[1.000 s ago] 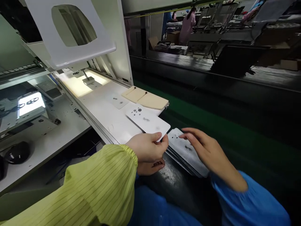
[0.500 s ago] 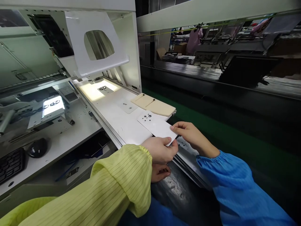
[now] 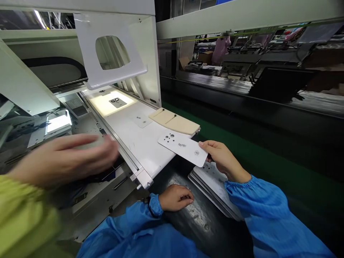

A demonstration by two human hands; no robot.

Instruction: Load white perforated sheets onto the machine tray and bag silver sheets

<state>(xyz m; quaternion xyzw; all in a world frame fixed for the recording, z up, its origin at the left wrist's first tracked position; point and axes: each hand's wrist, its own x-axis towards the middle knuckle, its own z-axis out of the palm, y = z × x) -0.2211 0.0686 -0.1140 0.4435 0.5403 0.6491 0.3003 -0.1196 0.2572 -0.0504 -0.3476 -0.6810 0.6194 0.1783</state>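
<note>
My right hand pinches the near end of a thin white phone-back panel. Round camera holes show at the panel's far end, with grey printed marks along it. A stack of similar panels lies just below that hand on a dark surface. Left of the stack, my left hand rests on the dark surface, loosely curled with the thumb apart and nothing visible in it. Beyond the held panel, another panel lies on a white belt.
A co-worker's yellow-sleeved hand is blurred at the left. A cream guide plate borders the belt's right side. Farther back, a grey panel sits on a lit area under a white machine cover.
The co-worker's hand has let go of the white panel and swung left. The panel has turned slightly, showing its printed marks. My left hand has come into fuller view.
</note>
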